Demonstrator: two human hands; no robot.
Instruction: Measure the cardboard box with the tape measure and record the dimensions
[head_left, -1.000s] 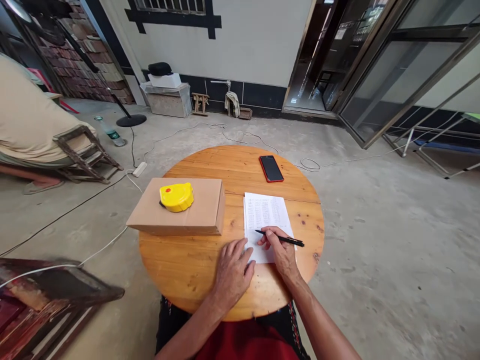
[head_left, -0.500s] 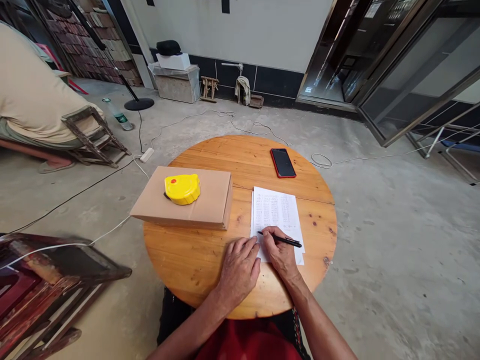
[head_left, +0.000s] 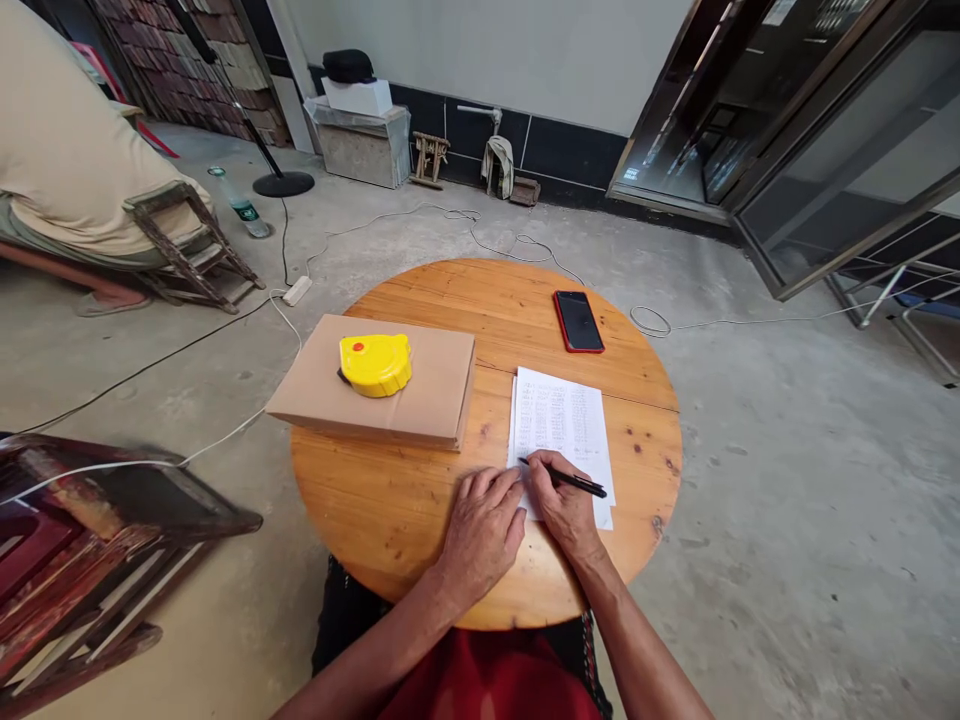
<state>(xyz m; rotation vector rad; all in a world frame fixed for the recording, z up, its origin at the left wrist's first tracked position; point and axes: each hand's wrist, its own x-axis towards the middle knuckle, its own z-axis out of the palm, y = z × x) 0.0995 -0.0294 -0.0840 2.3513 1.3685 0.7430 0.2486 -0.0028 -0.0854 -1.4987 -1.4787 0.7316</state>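
On a round wooden table [head_left: 420,510] lies a white sheet of paper [head_left: 561,425] covered in small writing. My right hand [head_left: 564,508] is closed round a black pen [head_left: 568,480], its tip touching the sheet's lower left part. My left hand [head_left: 482,532] lies flat beside it, fingers spread, pressing the paper's left edge. A flat cardboard box [head_left: 427,395] lies to the left, with a yellow tape measure [head_left: 374,364] on top. A phone in a red case [head_left: 578,321] lies face up at the far side.
A dark wooden chair frame [head_left: 97,540] stands at the left. Cables and a power strip [head_left: 297,290] run over the concrete floor. A wooden stool [head_left: 191,255], a plastic bottle [head_left: 240,205], a fan base [head_left: 283,183] and a metal box [head_left: 364,145] sit behind. Glass doors stand at the right.
The view has tilted down and drifted left. My right hand has drawn the pen tip a little down and left on the sheet; my left hand stays flat on the paper's edge.
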